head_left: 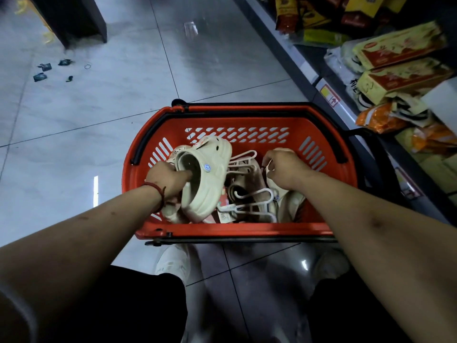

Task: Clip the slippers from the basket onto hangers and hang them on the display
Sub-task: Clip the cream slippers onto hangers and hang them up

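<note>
A red plastic basket [247,115] stands on the floor in front of my feet. My left hand [168,178] grips a cream clog slipper [210,179], thumb inside its opening, with a second cream slipper pressed behind it. Both are held over the basket's left side. My right hand [284,169] reaches into the right side and pinches the hook of a white plastic hanger [243,160]. Another white hanger [257,203] lies on brown slippers [241,188] at the basket's bottom.
A shelf [329,95] with yellow and orange food packets runs along the right, close to the basket. A dark shelf base [81,21] stands at the upper left. Small dark scraps [47,70] lie on the grey tiled floor. My shoes [173,263] are just behind the basket.
</note>
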`<state>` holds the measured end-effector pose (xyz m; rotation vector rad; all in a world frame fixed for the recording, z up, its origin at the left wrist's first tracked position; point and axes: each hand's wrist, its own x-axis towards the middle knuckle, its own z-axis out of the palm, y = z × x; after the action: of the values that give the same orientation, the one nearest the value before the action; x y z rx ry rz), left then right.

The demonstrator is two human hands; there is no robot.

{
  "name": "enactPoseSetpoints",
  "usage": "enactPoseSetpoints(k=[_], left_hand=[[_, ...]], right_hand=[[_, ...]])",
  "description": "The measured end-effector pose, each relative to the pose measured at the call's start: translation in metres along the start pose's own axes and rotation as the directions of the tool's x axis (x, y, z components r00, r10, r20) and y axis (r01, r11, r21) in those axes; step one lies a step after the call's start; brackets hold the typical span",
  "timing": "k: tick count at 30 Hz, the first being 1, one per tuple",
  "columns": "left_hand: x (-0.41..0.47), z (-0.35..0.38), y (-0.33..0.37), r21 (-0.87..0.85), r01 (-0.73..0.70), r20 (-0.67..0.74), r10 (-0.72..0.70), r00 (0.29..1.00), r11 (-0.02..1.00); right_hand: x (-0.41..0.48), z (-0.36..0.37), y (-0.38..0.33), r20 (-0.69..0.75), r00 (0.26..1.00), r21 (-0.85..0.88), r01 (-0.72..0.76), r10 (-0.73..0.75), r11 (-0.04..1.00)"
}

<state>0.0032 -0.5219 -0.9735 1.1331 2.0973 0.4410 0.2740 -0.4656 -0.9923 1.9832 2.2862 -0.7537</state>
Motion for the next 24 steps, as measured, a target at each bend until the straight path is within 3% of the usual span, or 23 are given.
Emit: enactPoseSetpoints(k=[7,12,20,24], left_hand=[[-0.002,-0.01,-0.014,-0.154,0.033,0.047,-0.026,0.999,0.987],[-0.001,-0.013,-0.015,-0.147,0.018,0.074,-0.007,0.997,0.989],[0.007,-0.011,-0.018,-0.13,-0.013,0.073,0.022,0.997,0.991],[0.008,-0.008,-0.017,-0.108,-0.018,0.074,0.026,0.997,0.994]], right_hand=[[0.013,0.019,-0.036,0.129,0.985,-0.06,0.121,-0.112,0.991],[0.021,0.034,-0.049,0.274,0.961,-0.192,0.078,-0.023,0.978],[0.03,0.025,-0.046,0.072,0.997,-0.233,0.026,-0.01,0.972],[0.033,0.036,-0.034,0.182,0.983,-0.245,0.033,0.013,0.969]])
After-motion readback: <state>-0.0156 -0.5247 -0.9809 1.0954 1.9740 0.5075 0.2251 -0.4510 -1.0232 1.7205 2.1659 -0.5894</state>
